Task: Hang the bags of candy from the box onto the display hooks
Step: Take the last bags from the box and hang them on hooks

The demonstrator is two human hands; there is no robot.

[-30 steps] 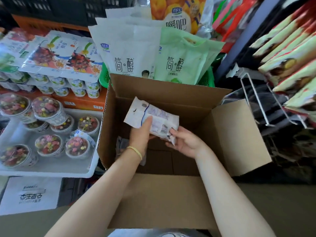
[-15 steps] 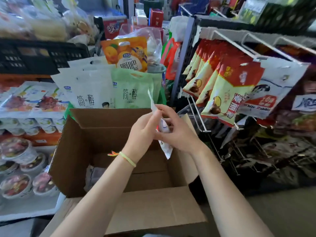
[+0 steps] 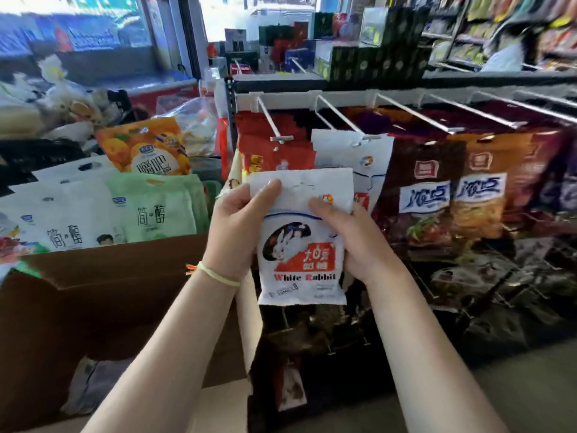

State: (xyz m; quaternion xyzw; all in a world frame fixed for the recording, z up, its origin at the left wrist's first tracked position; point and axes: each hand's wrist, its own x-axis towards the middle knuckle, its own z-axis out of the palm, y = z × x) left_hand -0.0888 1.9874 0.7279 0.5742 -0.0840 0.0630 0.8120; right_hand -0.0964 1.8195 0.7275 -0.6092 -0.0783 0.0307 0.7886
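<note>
Both the left hand (image 3: 237, 226) and right hand (image 3: 352, 235) grip a White Rabbit candy bag (image 3: 301, 245) upright before the display hook (image 3: 338, 118), ready to thread its top hole on.

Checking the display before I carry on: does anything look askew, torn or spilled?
Nothing stands out. The white White Rabbit candy bag is upright and intact, held by left hand and right hand; bags on the white wire hooks hang straight.
</note>
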